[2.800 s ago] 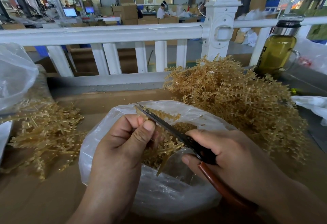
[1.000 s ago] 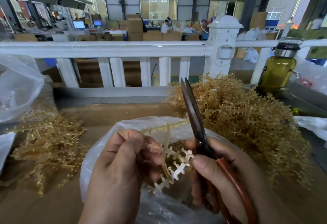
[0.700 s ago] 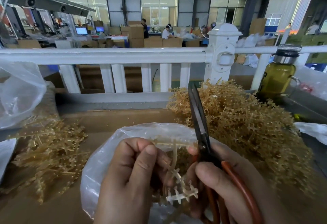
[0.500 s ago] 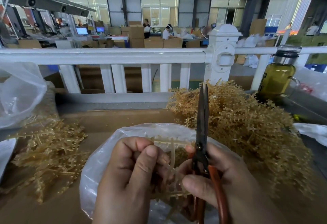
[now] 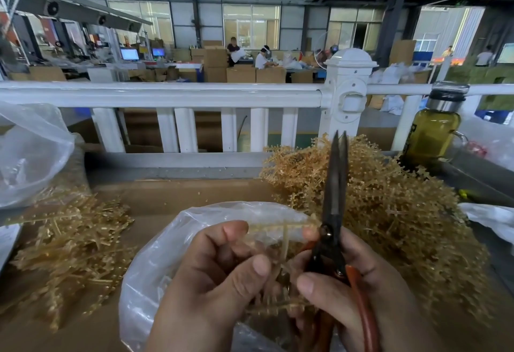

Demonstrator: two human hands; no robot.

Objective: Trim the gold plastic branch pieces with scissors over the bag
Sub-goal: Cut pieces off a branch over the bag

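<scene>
While my left hand [image 5: 211,276] is pinching a gold branch piece [image 5: 281,229] between curled fingers and thumb, my right hand [image 5: 361,296] is gripping the orange handles of the scissors [image 5: 335,198], whose nearly closed blades are pointing upward just beside the piece. Both hands are hovering over the clear bag [image 5: 155,262] on the brown bench [image 5: 167,193]. A large heap of gold branches [image 5: 389,207] is rising to the right, partly behind the blades, and a smaller pile [image 5: 72,240] is lying to the left. A bottle [image 5: 434,134] is standing by the white railing [image 5: 167,95]. My hands are hiding most of the bag's contents.
</scene>
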